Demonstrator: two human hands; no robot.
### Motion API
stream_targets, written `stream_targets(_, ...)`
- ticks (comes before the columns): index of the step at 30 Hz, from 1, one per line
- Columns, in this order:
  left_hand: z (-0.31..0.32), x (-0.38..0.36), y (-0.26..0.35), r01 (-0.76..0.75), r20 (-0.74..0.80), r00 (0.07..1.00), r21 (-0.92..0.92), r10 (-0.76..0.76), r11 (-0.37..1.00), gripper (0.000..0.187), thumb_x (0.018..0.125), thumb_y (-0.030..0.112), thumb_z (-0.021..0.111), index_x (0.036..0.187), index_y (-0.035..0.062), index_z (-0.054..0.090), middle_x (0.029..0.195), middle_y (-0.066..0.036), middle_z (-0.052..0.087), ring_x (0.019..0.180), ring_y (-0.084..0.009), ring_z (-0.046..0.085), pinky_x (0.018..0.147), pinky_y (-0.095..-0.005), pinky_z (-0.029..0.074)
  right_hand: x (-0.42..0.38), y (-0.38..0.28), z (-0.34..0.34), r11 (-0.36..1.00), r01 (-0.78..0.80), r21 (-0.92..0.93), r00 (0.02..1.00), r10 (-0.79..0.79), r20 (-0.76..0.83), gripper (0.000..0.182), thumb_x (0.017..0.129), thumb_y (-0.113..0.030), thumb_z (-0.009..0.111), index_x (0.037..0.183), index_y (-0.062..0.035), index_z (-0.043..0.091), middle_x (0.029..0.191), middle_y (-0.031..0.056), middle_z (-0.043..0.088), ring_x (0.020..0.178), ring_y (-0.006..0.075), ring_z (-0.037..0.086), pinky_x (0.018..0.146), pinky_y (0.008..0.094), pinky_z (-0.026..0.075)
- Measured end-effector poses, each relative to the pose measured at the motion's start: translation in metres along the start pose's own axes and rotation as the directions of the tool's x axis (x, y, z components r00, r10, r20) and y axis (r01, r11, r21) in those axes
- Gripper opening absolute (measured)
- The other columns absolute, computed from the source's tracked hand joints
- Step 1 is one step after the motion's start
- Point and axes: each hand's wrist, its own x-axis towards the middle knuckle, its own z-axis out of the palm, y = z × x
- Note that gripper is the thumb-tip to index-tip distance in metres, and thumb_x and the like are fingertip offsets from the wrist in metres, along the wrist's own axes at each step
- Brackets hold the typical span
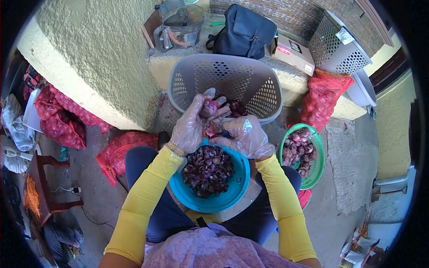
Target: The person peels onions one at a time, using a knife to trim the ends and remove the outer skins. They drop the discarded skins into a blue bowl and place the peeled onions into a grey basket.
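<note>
My left hand (189, 127), in a clear plastic glove, is closed round a purple onion (208, 108) above the front rim of the grey perforated basket (178, 105). Close beside it my right hand (243, 136), gloved too, is closed on a small dark-handled tool, perhaps a knife (222, 134), whose blade I cannot make out. Just below both hands stands a blue basin (210, 206) holding onion skins and pieces (208, 172). More onions (237, 108) lie at the bottom of the grey basket, partly hidden by my hands.
A green basket (321, 154) of onions stands at the right, near a red mesh sack (322, 96). Other red sacks (129, 149) lie at the left. On the ledge behind are a black bag (243, 33), a cardboard box (292, 53) and a clear bucket (185, 31).
</note>
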Motion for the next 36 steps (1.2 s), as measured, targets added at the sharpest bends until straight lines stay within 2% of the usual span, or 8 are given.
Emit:
stream_targets(6, -0.002, 0.001, 0.0, 0.003, 0.03, 1.0, -0.026, -0.003, 1.0, 0.039, 0.111, 0.033, 0.048, 0.142, 0.0104, 0.051, 0.152, -0.019, 0.048, 0.143, -0.0404, 0.047, 0.109, -0.0502, 0.051, -0.003, 0.005, -0.004, 0.994, -0.037, 0.1, 0.999, 0.037, 0.001, 0.052, 0.069, -0.055, 0.088, 0.091, -0.009, 0.076, 0.077, 0.014, 0.071, 0.073, 0.0373, 0.07, 0.065, 0.0437, 0.055)
stream_targets(8, 0.002, 0.0, -0.001, -0.01, 0.017, 1.0, -0.02, 0.01, 1.0, 0.04, 0.11, 0.032, 0.05, 0.143, 0.01, 0.05, 0.153, -0.02, 0.048, 0.14, -0.039, 0.05, 0.105, -0.0473, 0.053, -0.002, 0.003, -0.008, 0.99, -0.009, 0.141, 0.999, 0.016, -0.046, 0.054, 0.067, -0.054, 0.09, 0.093, -0.0088, 0.076, 0.076, 0.0148, 0.071, 0.072, 0.0373, 0.07, 0.065, 0.0432, 0.055)
stream_targets(11, -0.001, 0.0, -0.002, -0.043, 0.005, 0.999, 0.017, 0.043, 0.999, 0.04, 0.109, 0.03, 0.053, 0.144, 0.0086, 0.05, 0.153, -0.02, 0.049, 0.135, -0.0365, 0.053, 0.101, -0.0451, 0.055, -0.003, 0.003, -0.01, 0.982, 0.02, 0.186, 0.994, 0.002, -0.114, 0.05, 0.068, -0.048, 0.091, 0.094, -0.0082, 0.076, 0.078, 0.0166, 0.072, 0.072, 0.0376, 0.071, 0.066, 0.0437, 0.056)
stream_targets(16, 0.011, -0.001, -0.003, -0.043, -0.018, 0.999, -0.038, 0.042, 0.998, 0.04, 0.108, 0.026, 0.056, 0.142, 0.0061, 0.052, 0.149, -0.02, 0.053, 0.129, -0.0327, 0.058, 0.1, -0.0465, 0.056, 0.0, -0.003, 0.002, 0.958, -0.276, 0.079, 0.929, 0.287, -0.234, 0.044, 0.078, -0.04, 0.087, 0.105, -0.0072, 0.075, 0.083, 0.0175, 0.074, 0.078, 0.0386, 0.072, 0.068, 0.0459, 0.057)
stream_targets(19, 0.007, 0.001, -0.006, -0.026, 0.049, 0.998, -0.031, 0.028, 0.999, 0.039, 0.108, 0.024, 0.055, 0.143, 0.0065, 0.051, 0.147, -0.02, 0.056, 0.128, -0.0304, 0.059, 0.1, -0.0462, 0.056, -0.001, 0.006, 0.011, 0.95, -0.303, 0.077, 0.923, 0.313, -0.224, 0.046, 0.081, -0.039, 0.085, 0.113, -0.0078, 0.074, 0.087, 0.0185, 0.074, 0.079, 0.0386, 0.073, 0.07, 0.0466, 0.058)
stream_targets(22, 0.008, 0.0, -0.007, 0.005, 0.082, 0.997, -0.047, -0.001, 0.999, 0.039, 0.109, 0.025, 0.054, 0.144, 0.0072, 0.05, 0.147, -0.02, 0.056, 0.127, -0.0284, 0.06, 0.1, -0.0436, 0.056, 0.0, 0.002, 0.009, 0.94, -0.261, 0.222, 0.916, 0.314, -0.251, 0.04, 0.081, -0.036, 0.086, 0.101, -0.0035, 0.074, 0.084, 0.0195, 0.072, 0.077, 0.0383, 0.071, 0.069, 0.0429, 0.054)
stream_targets(28, 0.002, 0.001, -0.01, -0.005, 0.066, 0.998, -0.01, 0.006, 1.0, 0.041, 0.111, 0.027, 0.049, 0.147, 0.0081, 0.047, 0.153, -0.021, 0.05, 0.125, -0.0273, 0.061, 0.101, -0.0416, 0.055, 0.001, 0.005, 0.011, 0.944, -0.254, 0.211, 0.924, 0.301, -0.236, 0.042, 0.081, -0.035, 0.086, 0.107, -0.0039, 0.075, 0.084, 0.0198, 0.073, 0.076, 0.0374, 0.072, 0.069, 0.0418, 0.055)
stream_targets(36, 0.003, -0.001, -0.011, -0.029, 0.038, 0.999, 0.014, 0.029, 0.999, 0.044, 0.111, 0.029, 0.05, 0.149, 0.0063, 0.045, 0.144, -0.018, 0.057, 0.119, -0.0242, 0.06, 0.101, -0.041, 0.053, 0.002, 0.0, 0.009, 0.961, -0.222, 0.167, 0.929, 0.26, -0.261, 0.038, 0.086, -0.035, 0.081, 0.108, -0.0046, 0.075, 0.081, 0.0217, 0.071, 0.075, 0.0403, 0.07, 0.067, 0.0447, 0.053)
